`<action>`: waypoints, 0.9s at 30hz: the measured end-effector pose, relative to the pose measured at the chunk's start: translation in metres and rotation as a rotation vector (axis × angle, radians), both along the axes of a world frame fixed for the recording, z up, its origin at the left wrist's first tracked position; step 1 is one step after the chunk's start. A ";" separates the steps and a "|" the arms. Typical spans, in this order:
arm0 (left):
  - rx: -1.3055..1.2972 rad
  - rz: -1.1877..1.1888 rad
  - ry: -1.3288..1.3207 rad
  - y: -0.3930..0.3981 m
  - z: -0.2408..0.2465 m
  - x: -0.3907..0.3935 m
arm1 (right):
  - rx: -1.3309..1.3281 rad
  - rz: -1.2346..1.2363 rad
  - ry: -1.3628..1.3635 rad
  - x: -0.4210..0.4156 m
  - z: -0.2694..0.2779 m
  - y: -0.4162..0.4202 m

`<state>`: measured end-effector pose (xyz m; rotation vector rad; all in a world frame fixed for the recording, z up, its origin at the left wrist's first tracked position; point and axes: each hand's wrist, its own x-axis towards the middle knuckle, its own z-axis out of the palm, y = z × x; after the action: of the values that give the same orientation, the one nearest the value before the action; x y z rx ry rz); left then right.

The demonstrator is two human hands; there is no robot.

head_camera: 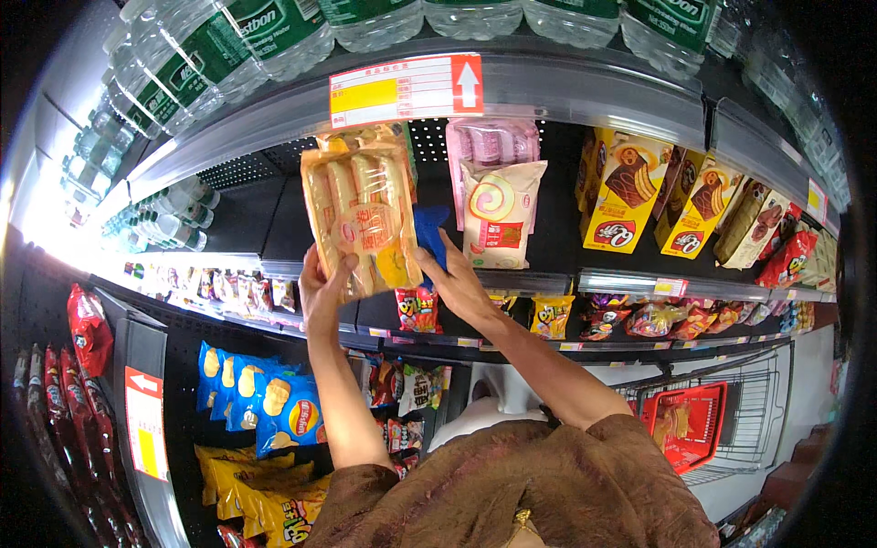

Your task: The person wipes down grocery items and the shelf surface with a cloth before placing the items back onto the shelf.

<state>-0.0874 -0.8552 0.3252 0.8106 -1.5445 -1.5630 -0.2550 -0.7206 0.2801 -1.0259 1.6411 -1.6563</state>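
Observation:
My left hand (pixel 325 279) grips the lower left edge of a clear-and-orange plastic pack of long bread rolls (pixel 363 219), its thumb across the front. At the pack's lower right edge, my right hand (pixel 453 277) also has hold of it. A blue object (pixel 430 236), of a kind I cannot tell, is caught between that hand and the pack. The pack is tilted slightly and held in front of a black shelf. Behind it, another similar pack (pixel 375 137) is partly hidden. To the right stand a cream swiss roll bag (pixel 499 216) and a pink pack (pixel 490 140).
Water bottles (pixel 373 20) line the shelf above, over a price-tag rail (pixel 589 89). Yellow cake boxes (pixel 627 192) stand at right. Blue chip bags (pixel 288 411) sit lower left. A wire cart (pixel 754 390) holding a red basket (pixel 709 438) is at lower right.

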 end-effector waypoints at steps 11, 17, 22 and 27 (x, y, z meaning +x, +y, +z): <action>0.270 0.052 0.223 0.129 -0.023 0.033 | -0.264 -0.214 0.498 0.039 0.050 0.070; 0.244 0.028 0.247 0.187 -0.006 0.012 | -0.206 -0.092 0.895 0.016 0.087 0.085; 0.181 0.017 0.238 0.201 -0.016 0.011 | -0.239 0.134 0.971 0.029 0.088 0.104; 0.268 0.029 0.264 0.211 -0.053 0.023 | -0.366 0.369 0.966 0.056 0.072 0.153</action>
<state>-0.0642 -0.6441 0.2726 0.7314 -1.1461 -1.8007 -0.1991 -0.5681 0.3520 -2.4148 1.5131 -1.2787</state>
